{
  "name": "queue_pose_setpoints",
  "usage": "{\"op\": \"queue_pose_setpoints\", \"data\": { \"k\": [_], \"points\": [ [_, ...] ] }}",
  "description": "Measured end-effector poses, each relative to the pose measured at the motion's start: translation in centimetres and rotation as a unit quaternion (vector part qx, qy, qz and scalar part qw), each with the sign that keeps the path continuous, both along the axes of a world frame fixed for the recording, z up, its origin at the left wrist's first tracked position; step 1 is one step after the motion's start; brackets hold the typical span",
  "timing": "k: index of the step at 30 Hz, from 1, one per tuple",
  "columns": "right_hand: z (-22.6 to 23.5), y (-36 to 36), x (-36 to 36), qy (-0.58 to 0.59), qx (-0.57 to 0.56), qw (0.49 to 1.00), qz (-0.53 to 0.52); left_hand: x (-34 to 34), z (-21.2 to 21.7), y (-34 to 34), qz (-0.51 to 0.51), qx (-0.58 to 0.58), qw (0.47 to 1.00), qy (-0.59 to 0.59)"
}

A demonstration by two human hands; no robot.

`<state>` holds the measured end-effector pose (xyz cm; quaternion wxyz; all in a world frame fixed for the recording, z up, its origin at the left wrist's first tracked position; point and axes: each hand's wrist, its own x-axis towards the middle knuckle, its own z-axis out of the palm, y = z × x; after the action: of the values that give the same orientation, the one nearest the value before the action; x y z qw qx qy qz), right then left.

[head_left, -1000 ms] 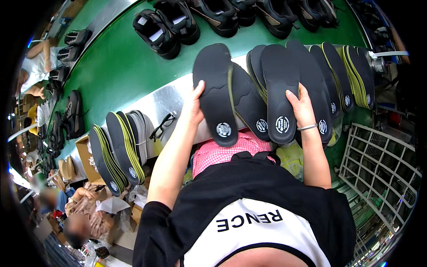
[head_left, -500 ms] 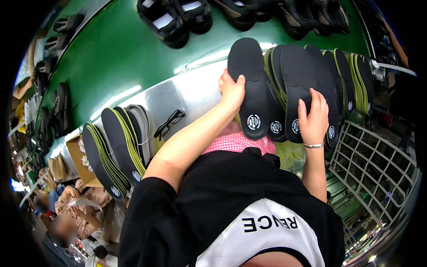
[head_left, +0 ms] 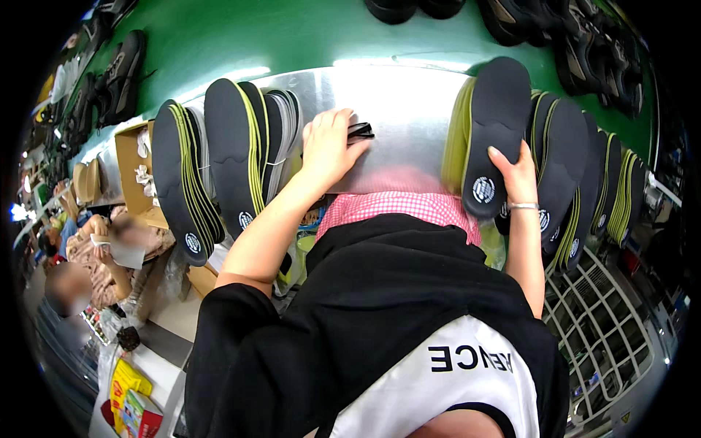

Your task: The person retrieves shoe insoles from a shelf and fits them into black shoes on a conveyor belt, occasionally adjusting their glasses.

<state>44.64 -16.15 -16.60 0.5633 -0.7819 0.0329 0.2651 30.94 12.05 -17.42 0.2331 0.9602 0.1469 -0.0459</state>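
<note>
At the right of the metal strip, my right hand (head_left: 520, 175) grips a stack of black insoles (head_left: 500, 102). Its thumb presses on the front insole, and the other fingers are hidden behind. The stack's yellow-green edges (head_left: 457, 135) are smeared by motion. My left hand (head_left: 328, 152) is over the metal surface, closed round black-framed eyeglasses (head_left: 361, 131). One end of the glasses sticks out between thumb and fingers; the hand hides the rest. Left of it stand bundled insoles (head_left: 230, 139), black with yellow-green and grey edges.
More insole stacks (head_left: 566, 146) stand right of my right hand. Dark shoes (head_left: 511, 22) line the green table (head_left: 307, 44) at the back. A cardboard box (head_left: 135, 171) is at left, a wire rack (head_left: 602, 328) at lower right. Another person (head_left: 91, 255) sits at far left.
My left hand has left the front insole and moved left to the eyeglasses. My right hand now holds the insole stack at the row's left end. The view has shifted.
</note>
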Motion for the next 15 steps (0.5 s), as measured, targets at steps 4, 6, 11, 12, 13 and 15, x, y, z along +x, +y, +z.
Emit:
{"op": "queue_pose_setpoints", "data": {
  "k": [4, 6, 11, 12, 13, 15],
  "points": [
    [1.8, -3.3, 0.5, -0.064, -0.168, 0.98, 0.09, -2.4, -1.5, 0.5, -0.014, 0.118, 0.992, 0.051],
    [3.7, -1.9, -0.2, -0.157, -0.424, 0.875, 0.175, -2.2, -2.1, 0.4, -0.014, 0.127, 0.992, 0.022],
    [8.1, 2.7, -1.7, -0.364, -0.43, 0.793, 0.231, 0.2, 0.9, -0.6, -0.039, 0.107, 0.991, 0.076],
    [9.1, 4.2, -1.5, -0.41, -0.317, 0.816, 0.257, 0.0, 0.4, -0.7, -0.064, 0.124, 0.99, -0.017],
    [10.1, 6.1, -1.6, -0.383, -0.22, 0.838, 0.321, 0.8, 1.9, -0.9, -0.106, 0.089, 0.988, 0.062],
    [9.6, 8.8, -2.3, -0.415, -0.13, 0.81, 0.393, 1.2, 3.2, -2.1, -0.131, 0.043, 0.99, -0.023]
  ]
}}
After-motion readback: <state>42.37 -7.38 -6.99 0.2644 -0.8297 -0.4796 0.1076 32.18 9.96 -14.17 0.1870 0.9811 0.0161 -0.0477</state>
